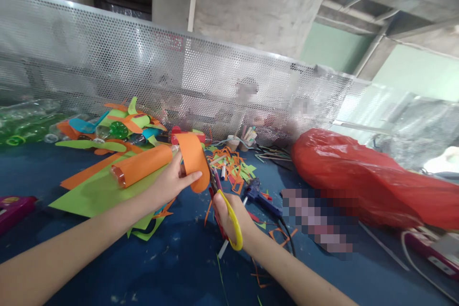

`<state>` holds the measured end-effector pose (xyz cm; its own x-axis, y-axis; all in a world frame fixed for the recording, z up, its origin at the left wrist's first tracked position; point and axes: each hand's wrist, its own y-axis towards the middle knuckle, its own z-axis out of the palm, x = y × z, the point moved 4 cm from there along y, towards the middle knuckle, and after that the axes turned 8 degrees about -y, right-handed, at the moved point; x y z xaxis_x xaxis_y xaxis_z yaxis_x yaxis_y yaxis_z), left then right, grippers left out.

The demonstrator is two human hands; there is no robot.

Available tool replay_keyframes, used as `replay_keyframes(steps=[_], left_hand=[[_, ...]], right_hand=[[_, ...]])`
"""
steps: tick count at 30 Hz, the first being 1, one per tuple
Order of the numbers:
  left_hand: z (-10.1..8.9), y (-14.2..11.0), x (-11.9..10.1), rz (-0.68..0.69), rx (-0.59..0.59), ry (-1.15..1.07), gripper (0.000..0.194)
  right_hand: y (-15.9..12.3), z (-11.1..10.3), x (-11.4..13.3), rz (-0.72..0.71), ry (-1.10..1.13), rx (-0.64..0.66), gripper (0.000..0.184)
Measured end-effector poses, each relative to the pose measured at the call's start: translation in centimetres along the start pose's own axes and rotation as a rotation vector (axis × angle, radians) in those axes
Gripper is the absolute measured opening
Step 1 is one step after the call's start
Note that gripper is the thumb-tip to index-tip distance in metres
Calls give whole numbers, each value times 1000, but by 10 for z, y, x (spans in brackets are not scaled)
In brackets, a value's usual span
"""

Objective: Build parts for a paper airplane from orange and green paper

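My left hand [175, 180] pinches a strip of orange paper [193, 155] with a rounded lower end, thumb in front. My right hand [233, 215] grips a pair of scissors [235, 229] with a yellow handle loop. Their blades point up along the right edge of the orange paper; whether they are parted is hard to make out. Just left of my left hand lies a bottle wrapped in orange paper [145, 167], resting on sheets of green paper [89, 191]. A blue glue gun [263, 201] lies right of my right hand.
Orange and green paper scraps [233, 167] litter the blue table [150, 267]. Clear and green plastic bottles [32, 124] lie at the far left. A large red plastic bag [358, 177] fills the right side. Behind the table stands a perforated metal screen [143, 67], with people beyond it.
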<state>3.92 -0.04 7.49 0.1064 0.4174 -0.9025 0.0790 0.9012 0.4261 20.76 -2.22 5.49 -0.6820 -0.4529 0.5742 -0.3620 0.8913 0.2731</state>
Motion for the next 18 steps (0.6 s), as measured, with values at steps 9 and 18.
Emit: replay_keyframes(steps=[9, 18], left_hand=[[6, -2, -4, -102, 69, -148, 53], [10, -11, 20, -171, 321, -128, 72]], right_hand=[[5, 11, -17, 239, 318, 80, 60], [21, 7, -20, 16, 373, -119, 31]])
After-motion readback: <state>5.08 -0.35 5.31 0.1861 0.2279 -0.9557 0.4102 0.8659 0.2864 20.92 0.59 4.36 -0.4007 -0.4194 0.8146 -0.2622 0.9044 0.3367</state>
